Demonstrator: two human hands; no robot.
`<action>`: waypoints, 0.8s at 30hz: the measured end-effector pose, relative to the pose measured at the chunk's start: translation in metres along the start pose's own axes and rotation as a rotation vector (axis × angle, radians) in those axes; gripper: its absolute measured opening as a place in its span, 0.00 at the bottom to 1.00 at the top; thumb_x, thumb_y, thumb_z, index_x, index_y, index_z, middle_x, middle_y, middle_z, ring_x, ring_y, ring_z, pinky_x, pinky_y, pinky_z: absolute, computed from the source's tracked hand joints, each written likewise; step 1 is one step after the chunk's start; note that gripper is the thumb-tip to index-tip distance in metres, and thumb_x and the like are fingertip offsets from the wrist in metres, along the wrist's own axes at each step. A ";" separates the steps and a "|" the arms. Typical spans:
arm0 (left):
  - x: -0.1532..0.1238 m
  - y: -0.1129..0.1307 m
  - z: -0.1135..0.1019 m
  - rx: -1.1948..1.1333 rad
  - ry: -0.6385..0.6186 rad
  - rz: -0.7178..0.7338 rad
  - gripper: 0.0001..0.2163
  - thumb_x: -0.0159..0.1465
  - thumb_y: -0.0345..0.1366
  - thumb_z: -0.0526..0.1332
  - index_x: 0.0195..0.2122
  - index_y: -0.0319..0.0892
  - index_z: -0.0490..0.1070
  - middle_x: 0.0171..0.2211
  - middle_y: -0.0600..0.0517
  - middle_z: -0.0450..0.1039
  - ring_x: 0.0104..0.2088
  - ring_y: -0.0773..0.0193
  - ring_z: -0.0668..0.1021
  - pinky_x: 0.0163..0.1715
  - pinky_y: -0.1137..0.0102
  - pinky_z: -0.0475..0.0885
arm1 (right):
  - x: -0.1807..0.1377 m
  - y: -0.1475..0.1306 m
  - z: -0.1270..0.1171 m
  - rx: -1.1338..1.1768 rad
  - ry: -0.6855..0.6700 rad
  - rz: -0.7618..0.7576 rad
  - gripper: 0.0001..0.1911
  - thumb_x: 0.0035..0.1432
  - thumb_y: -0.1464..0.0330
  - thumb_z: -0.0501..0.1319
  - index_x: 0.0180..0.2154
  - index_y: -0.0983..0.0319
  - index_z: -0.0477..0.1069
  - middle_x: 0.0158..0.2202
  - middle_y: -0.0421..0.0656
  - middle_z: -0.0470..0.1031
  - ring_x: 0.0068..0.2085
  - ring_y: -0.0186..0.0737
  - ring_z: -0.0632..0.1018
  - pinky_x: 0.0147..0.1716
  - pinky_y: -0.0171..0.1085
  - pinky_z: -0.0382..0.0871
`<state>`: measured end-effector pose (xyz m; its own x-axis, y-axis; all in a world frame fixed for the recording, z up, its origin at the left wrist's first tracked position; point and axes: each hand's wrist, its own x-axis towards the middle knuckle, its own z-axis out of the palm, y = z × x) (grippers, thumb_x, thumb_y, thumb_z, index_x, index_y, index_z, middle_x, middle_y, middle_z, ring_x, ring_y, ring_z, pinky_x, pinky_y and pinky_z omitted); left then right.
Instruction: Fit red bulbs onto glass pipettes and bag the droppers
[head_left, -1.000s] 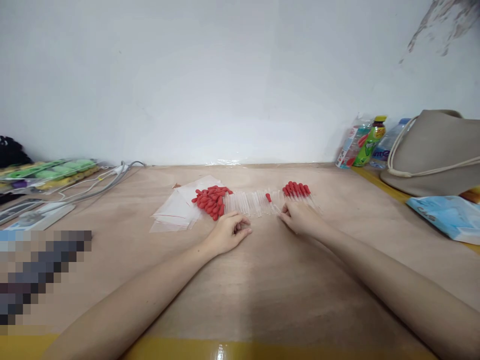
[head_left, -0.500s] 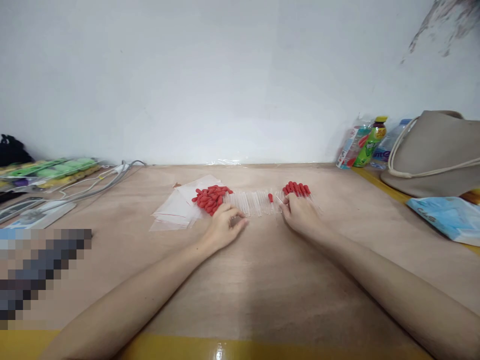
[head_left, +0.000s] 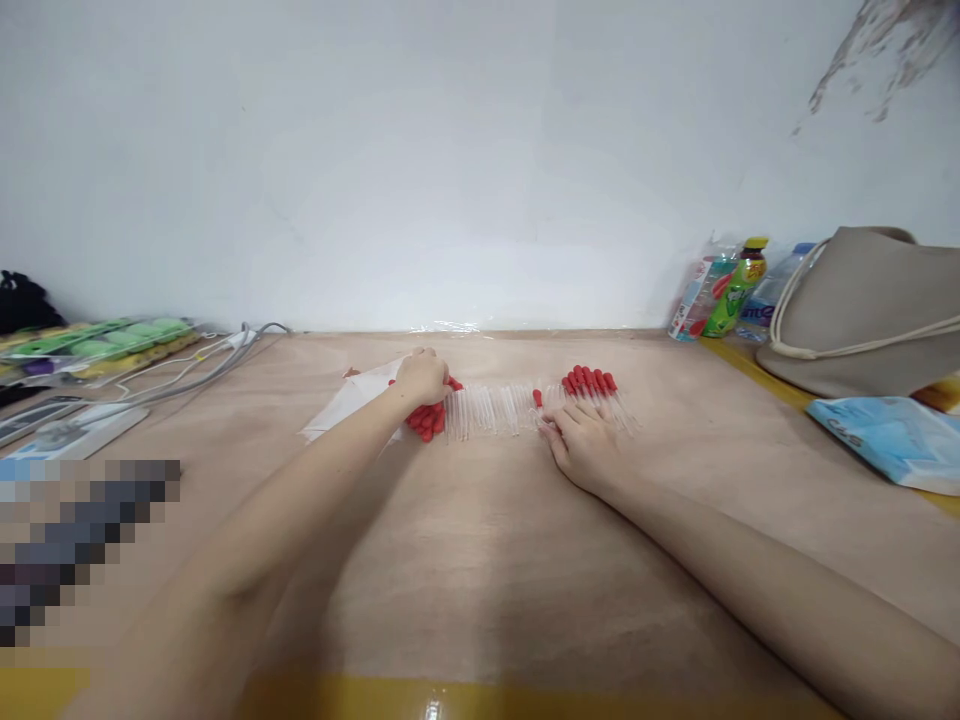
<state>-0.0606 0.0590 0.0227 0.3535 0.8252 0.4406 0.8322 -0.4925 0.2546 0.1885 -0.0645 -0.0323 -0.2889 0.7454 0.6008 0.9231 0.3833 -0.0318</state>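
My left hand [head_left: 424, 378] reaches over a pile of red rubber bulbs [head_left: 427, 422], fingers pointing down and hidden behind the back of the hand. My right hand [head_left: 589, 445] rests low over the table, thumb and forefinger pinched on a thin clear tube [head_left: 535, 413], of which only the tip shows. Just beyond those fingertips lies a single red-bulbed dropper [head_left: 538, 398]. Between the hands runs a row of loose clear tubes [head_left: 484, 410]. Several droppers with red bulbs [head_left: 590, 380] lie side by side behind my right hand.
Clear plastic bags [head_left: 345, 400] lie partly under the bulb pile. At the right stand a green bottle [head_left: 739, 290], a grey bag [head_left: 870, 310] and a blue packet [head_left: 885, 440]. Cables [head_left: 217, 360] and wrapped green packs [head_left: 112, 340] are at the left.
My left hand has moved away and leftward from the near side of the tubes onto the bulb pile. My right hand has shifted slightly left and nearer, toward the lone dropper.
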 end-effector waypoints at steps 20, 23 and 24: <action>-0.101 0.083 0.017 -0.888 -0.093 -0.170 0.07 0.59 0.34 0.55 0.37 0.39 0.66 0.33 0.50 0.70 0.30 0.68 0.74 0.33 0.71 0.69 | -0.004 -0.011 -0.002 0.201 0.049 -0.136 0.14 0.62 0.65 0.47 0.39 0.61 0.70 0.33 0.44 0.72 0.34 0.35 0.71 0.37 0.35 0.53; -0.103 0.084 0.022 -1.001 -0.130 -0.253 0.08 0.54 0.34 0.61 0.33 0.39 0.64 0.30 0.52 0.71 0.29 0.68 0.74 0.30 0.73 0.69 | -0.005 -0.013 -0.002 0.233 0.023 -0.139 0.14 0.62 0.64 0.48 0.40 0.60 0.70 0.33 0.43 0.72 0.34 0.35 0.71 0.37 0.36 0.53; -0.103 0.084 0.023 -1.019 -0.132 -0.263 0.09 0.53 0.35 0.62 0.32 0.39 0.64 0.28 0.53 0.71 0.28 0.69 0.74 0.28 0.73 0.68 | -0.005 -0.013 -0.002 0.239 0.017 -0.136 0.14 0.62 0.64 0.48 0.39 0.60 0.70 0.34 0.43 0.72 0.34 0.35 0.71 0.38 0.36 0.53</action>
<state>-0.0177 -0.0608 -0.0215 0.3090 0.9328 0.1853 0.1600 -0.2431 0.9567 0.1780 -0.0742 -0.0335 -0.3999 0.6698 0.6257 0.7893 0.5987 -0.1364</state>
